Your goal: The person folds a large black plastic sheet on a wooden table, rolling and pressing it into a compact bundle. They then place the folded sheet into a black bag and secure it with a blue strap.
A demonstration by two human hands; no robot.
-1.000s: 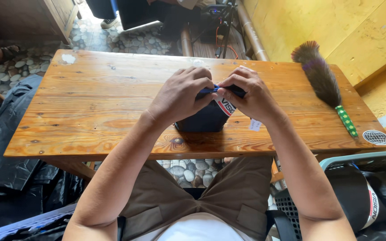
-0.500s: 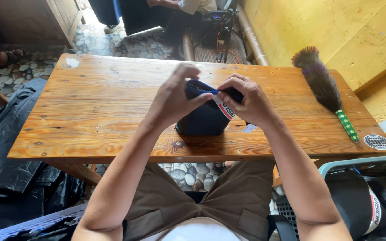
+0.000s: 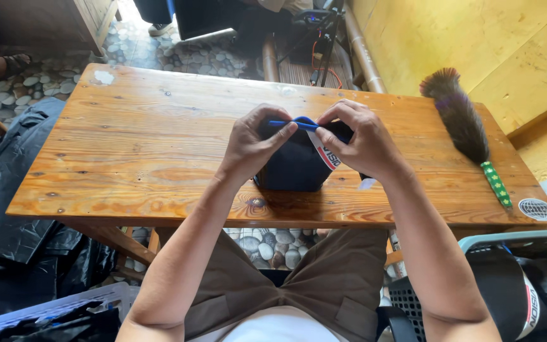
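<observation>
Dark navy cap (image 3: 292, 166) sits near the front-middle edge of the wooden table (image 3: 128, 145), left hand (image 3: 251, 147) and right hand (image 3: 362, 142) both pinched on its blue top edge (image 3: 292, 124), which runs left-right between them, apparently equally near.

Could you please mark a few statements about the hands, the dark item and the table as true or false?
1. Both hands, left hand and right hand, grip the dark blue fabric item. True.
2. The fabric item lies on the floor. False: it rests on the wooden table.
3. A feather duster lies on the table to the person's right. True.
4. The duster's handle is plain red. False: it is green with light spots.
5. The right hand touches the duster. False: they are well apart.
</observation>
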